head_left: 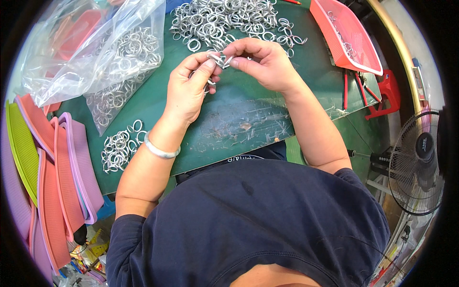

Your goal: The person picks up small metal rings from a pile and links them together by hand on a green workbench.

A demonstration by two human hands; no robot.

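My left hand is closed around several silver metal rings, some held at the thumb and some showing lower by the curled fingers. Close against it, my right hand pinches a metal ring between thumb and forefinger. The rings in both hands meet or overlap; whether they are linked I cannot tell. Just beyond my hands lies a large heap of loose metal rings on the green table. A smaller pile of rings rests beside my left forearm.
A clear plastic bag of rings lies at the left. Pink, purple and green baskets are stacked beside the table. At the right are a pink basket with some rings, red-handled tools, a red stool and a fan.
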